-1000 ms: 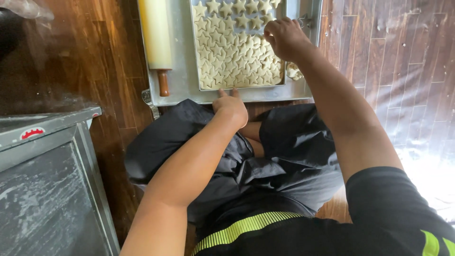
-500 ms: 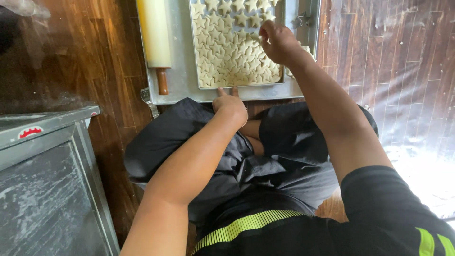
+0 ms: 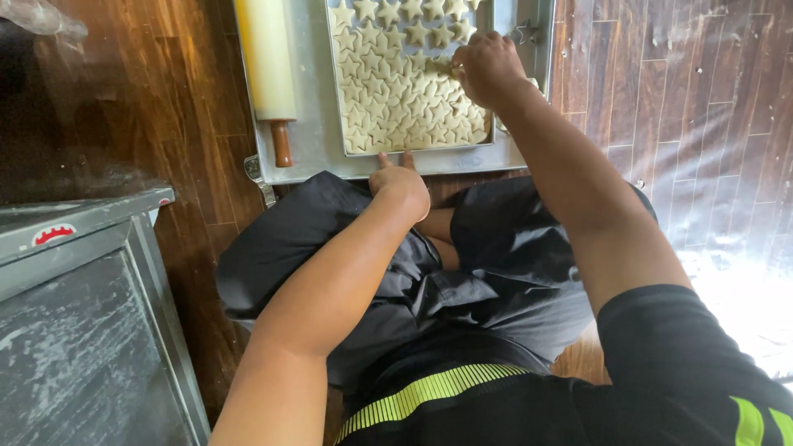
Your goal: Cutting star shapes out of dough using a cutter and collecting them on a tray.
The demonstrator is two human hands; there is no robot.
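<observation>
Dough (image 3: 405, 91) seemingly under right fingers (image 3: 475, 62)

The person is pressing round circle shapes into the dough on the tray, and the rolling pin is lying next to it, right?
Not quite. The shapes cut into the dough sheet are stars, not circles, as the head view shows. The rest holds: the right hand is on the dough, the left hand rests at the near edge of the metal tray, and the rolling pin lies beside the dough.
</observation>
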